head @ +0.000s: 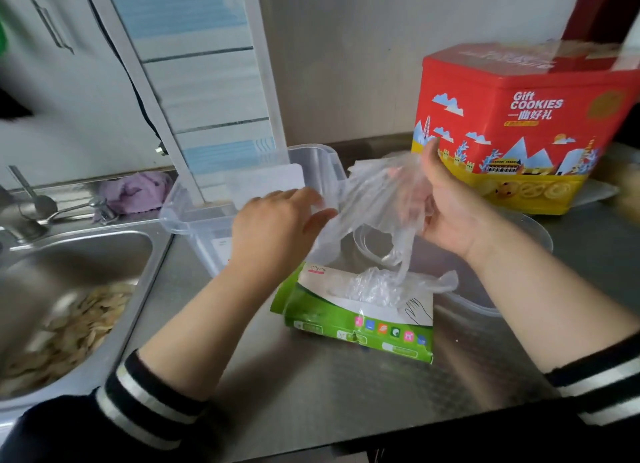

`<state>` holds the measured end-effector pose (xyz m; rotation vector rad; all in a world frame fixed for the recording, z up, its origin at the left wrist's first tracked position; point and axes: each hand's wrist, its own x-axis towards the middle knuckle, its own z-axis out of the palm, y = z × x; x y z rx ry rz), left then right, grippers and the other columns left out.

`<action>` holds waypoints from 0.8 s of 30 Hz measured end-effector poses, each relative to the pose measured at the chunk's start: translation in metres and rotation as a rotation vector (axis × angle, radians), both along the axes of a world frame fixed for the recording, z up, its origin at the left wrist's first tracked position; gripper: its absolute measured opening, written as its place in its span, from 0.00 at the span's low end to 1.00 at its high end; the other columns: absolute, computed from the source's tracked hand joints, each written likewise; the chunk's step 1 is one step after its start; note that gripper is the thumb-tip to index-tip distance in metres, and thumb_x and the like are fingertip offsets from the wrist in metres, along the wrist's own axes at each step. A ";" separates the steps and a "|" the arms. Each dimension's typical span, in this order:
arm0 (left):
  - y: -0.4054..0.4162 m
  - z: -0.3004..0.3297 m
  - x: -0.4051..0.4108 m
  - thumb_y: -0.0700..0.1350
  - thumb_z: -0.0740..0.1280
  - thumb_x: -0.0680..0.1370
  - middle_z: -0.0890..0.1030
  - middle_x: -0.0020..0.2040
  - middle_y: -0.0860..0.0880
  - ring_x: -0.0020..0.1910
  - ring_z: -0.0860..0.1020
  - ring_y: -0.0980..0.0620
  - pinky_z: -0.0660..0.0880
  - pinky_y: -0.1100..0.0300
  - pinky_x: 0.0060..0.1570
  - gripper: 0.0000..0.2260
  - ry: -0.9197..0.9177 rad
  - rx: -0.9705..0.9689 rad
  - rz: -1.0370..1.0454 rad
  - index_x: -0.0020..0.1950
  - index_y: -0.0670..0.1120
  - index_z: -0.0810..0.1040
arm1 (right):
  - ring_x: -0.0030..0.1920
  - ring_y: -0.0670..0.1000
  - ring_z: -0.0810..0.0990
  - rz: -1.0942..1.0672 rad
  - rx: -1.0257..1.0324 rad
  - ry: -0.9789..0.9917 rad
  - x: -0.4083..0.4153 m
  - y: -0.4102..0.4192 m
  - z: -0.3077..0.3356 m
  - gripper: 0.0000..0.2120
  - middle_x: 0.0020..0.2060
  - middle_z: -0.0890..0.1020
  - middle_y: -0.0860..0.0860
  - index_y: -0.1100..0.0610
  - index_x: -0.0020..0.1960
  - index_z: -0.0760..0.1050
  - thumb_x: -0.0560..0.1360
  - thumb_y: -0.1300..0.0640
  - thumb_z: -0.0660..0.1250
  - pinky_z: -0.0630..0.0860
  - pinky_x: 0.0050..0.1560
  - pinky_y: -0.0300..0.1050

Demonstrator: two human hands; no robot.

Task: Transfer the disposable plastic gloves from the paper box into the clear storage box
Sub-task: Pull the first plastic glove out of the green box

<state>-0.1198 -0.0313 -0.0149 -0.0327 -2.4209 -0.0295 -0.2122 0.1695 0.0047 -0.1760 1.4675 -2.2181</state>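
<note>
Steel countertop (pixel 311 386) runs beside a sink (pixel 86 255) at the left, with a tiled wall behind. Near the middle lies the green paper box (pixel 360 320), more crumpled film poking from its top opening. Above it, both hands hold a bunch of clear plastic gloves (pixel 374 199): the right hand (pixel 446 206) has its fingers curled round the film, and the left hand (pixel 277 223) pinches its left edge. Just beyond the left hand stands the clear storage box (pixel 207 220), open-topped. A red cookie tin (pixel 519 127) sits far right.
</note>
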 end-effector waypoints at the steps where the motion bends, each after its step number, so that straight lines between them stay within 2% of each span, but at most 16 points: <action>1: 0.006 -0.001 -0.005 0.58 0.65 0.75 0.82 0.34 0.49 0.32 0.80 0.44 0.65 0.61 0.32 0.14 -0.001 -0.003 -0.017 0.44 0.48 0.82 | 0.29 0.43 0.76 0.014 -0.041 0.005 -0.002 0.003 0.002 0.23 0.31 0.79 0.45 0.54 0.45 0.79 0.66 0.35 0.64 0.76 0.28 0.37; 3: 0.017 0.000 -0.011 0.59 0.65 0.76 0.84 0.37 0.50 0.34 0.81 0.44 0.68 0.59 0.34 0.15 -0.019 0.008 -0.043 0.48 0.48 0.82 | 0.34 0.44 0.76 0.039 -0.089 0.036 -0.006 0.010 0.007 0.16 0.36 0.81 0.45 0.53 0.46 0.77 0.67 0.41 0.69 0.77 0.32 0.38; 5: 0.025 0.004 -0.013 0.61 0.61 0.78 0.84 0.44 0.49 0.40 0.81 0.44 0.71 0.57 0.37 0.18 -0.061 0.051 -0.047 0.53 0.49 0.81 | 0.30 0.43 0.77 0.049 -0.111 0.063 -0.009 0.015 0.013 0.08 0.34 0.81 0.45 0.53 0.44 0.76 0.74 0.49 0.66 0.76 0.29 0.36; 6: 0.027 0.008 -0.013 0.63 0.56 0.79 0.83 0.46 0.49 0.44 0.81 0.43 0.72 0.55 0.40 0.21 -0.092 0.113 -0.058 0.55 0.50 0.80 | 0.28 0.42 0.77 0.052 -0.129 0.069 -0.011 0.017 0.017 0.08 0.32 0.81 0.44 0.53 0.42 0.77 0.77 0.51 0.63 0.74 0.27 0.35; 8: 0.027 0.022 -0.011 0.65 0.46 0.79 0.82 0.52 0.50 0.50 0.80 0.46 0.74 0.53 0.47 0.26 -0.114 0.419 -0.166 0.59 0.51 0.76 | 0.28 0.42 0.77 0.094 -0.181 0.090 -0.012 0.018 0.028 0.16 0.31 0.80 0.44 0.52 0.37 0.81 0.79 0.53 0.61 0.74 0.28 0.34; 9: 0.025 0.029 -0.010 0.66 0.45 0.78 0.81 0.56 0.51 0.54 0.79 0.49 0.74 0.53 0.53 0.27 -0.068 0.603 -0.232 0.62 0.52 0.74 | 0.29 0.42 0.77 0.132 -0.193 0.116 -0.012 0.017 0.033 0.17 0.32 0.81 0.45 0.52 0.35 0.82 0.78 0.54 0.61 0.74 0.29 0.34; 11: 0.018 0.041 -0.013 0.68 0.48 0.76 0.78 0.60 0.54 0.57 0.77 0.59 0.73 0.58 0.59 0.29 -0.023 0.861 -0.314 0.68 0.53 0.68 | 0.32 0.44 0.79 0.224 -0.149 0.215 -0.011 0.009 0.045 0.15 0.35 0.83 0.48 0.52 0.35 0.83 0.75 0.53 0.61 0.76 0.32 0.35; 12: 0.015 0.046 -0.016 0.68 0.51 0.75 0.77 0.61 0.55 0.58 0.76 0.62 0.71 0.63 0.59 0.29 -0.085 0.983 -0.368 0.70 0.52 0.66 | 0.33 0.45 0.80 0.261 -0.103 0.247 -0.011 0.004 0.048 0.13 0.37 0.83 0.49 0.53 0.37 0.83 0.74 0.53 0.62 0.77 0.35 0.37; 14: 0.011 0.053 -0.020 0.61 0.61 0.77 0.77 0.65 0.51 0.60 0.77 0.59 0.72 0.62 0.61 0.27 -0.236 1.226 -0.519 0.72 0.49 0.67 | 0.37 0.48 0.81 0.299 -0.004 0.260 -0.010 -0.009 0.056 0.09 0.39 0.84 0.52 0.57 0.45 0.81 0.71 0.54 0.66 0.79 0.39 0.41; 16: 0.007 0.059 -0.025 0.50 0.70 0.76 0.80 0.61 0.45 0.52 0.81 0.53 0.77 0.58 0.56 0.23 -0.196 1.322 -0.565 0.68 0.46 0.71 | 0.35 0.49 0.80 0.280 0.125 0.299 -0.010 -0.020 0.060 0.08 0.38 0.84 0.53 0.59 0.48 0.80 0.71 0.56 0.68 0.79 0.37 0.42; 17: 0.002 0.061 -0.029 0.45 0.71 0.76 0.82 0.54 0.45 0.44 0.82 0.54 0.79 0.59 0.49 0.20 -0.129 1.344 -0.544 0.66 0.45 0.72 | 0.33 0.49 0.79 0.258 0.201 0.336 -0.011 -0.024 0.061 0.06 0.36 0.84 0.52 0.59 0.47 0.79 0.73 0.57 0.68 0.78 0.34 0.40; 19: -0.010 0.066 -0.032 0.36 0.68 0.78 0.83 0.38 0.50 0.30 0.78 0.56 0.77 0.62 0.34 0.17 -0.027 1.341 -0.495 0.65 0.47 0.72 | 0.30 0.46 0.75 0.207 0.327 0.377 -0.012 -0.029 0.064 0.03 0.31 0.83 0.49 0.56 0.44 0.78 0.75 0.57 0.68 0.73 0.28 0.37; 20: -0.017 0.068 -0.033 0.35 0.66 0.78 0.83 0.34 0.51 0.27 0.75 0.55 0.73 0.62 0.29 0.18 -0.008 1.310 -0.473 0.65 0.48 0.70 | 0.28 0.45 0.73 0.183 0.356 0.377 -0.014 -0.030 0.065 0.03 0.29 0.81 0.48 0.56 0.43 0.77 0.75 0.57 0.69 0.70 0.27 0.36; 22: -0.032 0.072 -0.031 0.33 0.64 0.78 0.82 0.34 0.49 0.24 0.70 0.53 0.68 0.63 0.25 0.22 -0.021 1.239 -0.429 0.69 0.50 0.66 | 0.25 0.44 0.68 0.155 0.364 0.363 -0.021 -0.033 0.066 0.05 0.28 0.79 0.47 0.54 0.42 0.75 0.74 0.57 0.70 0.66 0.24 0.35; 24: -0.044 0.075 -0.028 0.33 0.63 0.78 0.83 0.38 0.45 0.24 0.68 0.52 0.66 0.63 0.24 0.26 -0.063 1.191 -0.416 0.72 0.54 0.63 | 0.24 0.43 0.65 0.106 0.338 0.346 -0.029 -0.038 0.066 0.04 0.29 0.78 0.48 0.53 0.44 0.75 0.74 0.58 0.70 0.64 0.24 0.34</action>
